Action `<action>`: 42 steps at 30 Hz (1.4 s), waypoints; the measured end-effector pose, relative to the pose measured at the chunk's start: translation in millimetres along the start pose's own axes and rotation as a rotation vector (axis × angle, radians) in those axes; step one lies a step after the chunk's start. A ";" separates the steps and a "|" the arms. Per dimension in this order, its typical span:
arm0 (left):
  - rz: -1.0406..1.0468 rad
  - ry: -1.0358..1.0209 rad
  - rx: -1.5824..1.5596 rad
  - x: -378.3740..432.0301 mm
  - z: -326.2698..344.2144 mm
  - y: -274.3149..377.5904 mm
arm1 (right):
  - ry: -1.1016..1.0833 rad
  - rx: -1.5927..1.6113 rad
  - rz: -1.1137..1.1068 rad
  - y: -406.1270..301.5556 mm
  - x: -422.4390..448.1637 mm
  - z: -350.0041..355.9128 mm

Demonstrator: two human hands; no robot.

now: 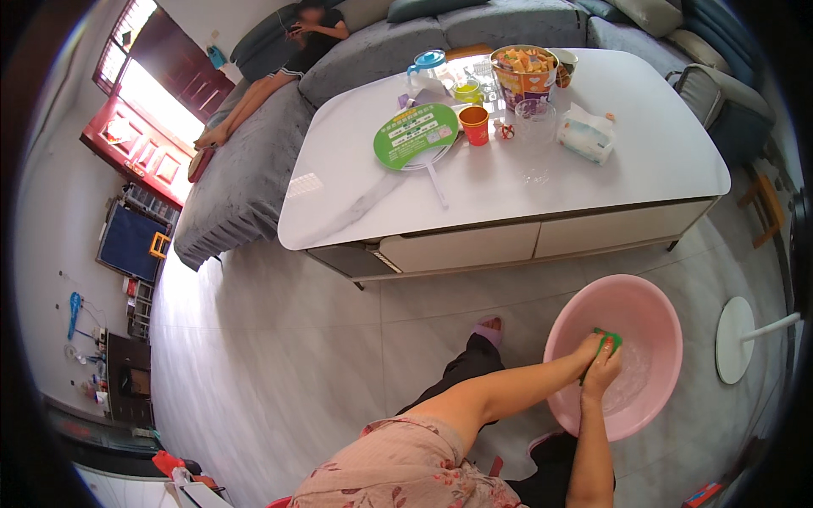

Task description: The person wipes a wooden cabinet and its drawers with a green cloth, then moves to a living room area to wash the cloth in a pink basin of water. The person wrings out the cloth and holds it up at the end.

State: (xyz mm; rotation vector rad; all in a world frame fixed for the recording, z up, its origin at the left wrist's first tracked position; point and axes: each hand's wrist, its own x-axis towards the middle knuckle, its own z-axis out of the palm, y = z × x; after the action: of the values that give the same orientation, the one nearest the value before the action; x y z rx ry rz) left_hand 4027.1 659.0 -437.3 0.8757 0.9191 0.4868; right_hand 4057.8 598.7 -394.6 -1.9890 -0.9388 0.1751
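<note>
A green cloth (610, 340) is bunched between my two hands, above a pink plastic basin (559, 400) on the floor. My left hand (589, 350) grips the cloth from the upper left, its fingers partly hidden behind the other hand. My right hand (601, 371) closes on it from below, tight against the left. Clear water (629, 381) with some bubbles or ripples shows in the bottom of the basin, beneath and to the right of the hands.
Ahead stands a white coffee table (356, 190) bearing a green hand fan (416, 136), a red cup (474, 126), a tissue pack (585, 134) and a snack bucket (524, 76). A white round stand base (735, 340) is right of the basin. A person (311, 38) sits on the grey sofa (381, 51).
</note>
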 end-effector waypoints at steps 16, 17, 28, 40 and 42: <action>0.026 -0.328 1.432 -55.6 -11.5 38.2 | -0.373 0.018 0.470 133.0 46.2 -33.1; 0.020 -0.440 1.579 -55.8 -12.3 36.8 | -0.365 -0.132 0.353 127.4 44.2 -31.1; -0.163 0.292 0.628 -40.0 -1.2 49.8 | -0.259 -0.007 0.465 78.2 35.0 -25.6; -0.186 0.167 -0.522 30.9 -5.2 -40.7 | -0.392 0.574 0.062 -55.3 4.6 -36.1; -0.012 -0.084 -0.902 26.6 -5.8 -43.3 | -0.310 0.399 -0.169 -53.2 4.2 -31.0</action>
State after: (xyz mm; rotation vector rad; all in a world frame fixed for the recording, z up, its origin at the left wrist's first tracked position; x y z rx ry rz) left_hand 4036.8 655.4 -487.4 0.0659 0.5282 0.7597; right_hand 4045.8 597.0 -334.2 -1.5319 -1.1611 0.5437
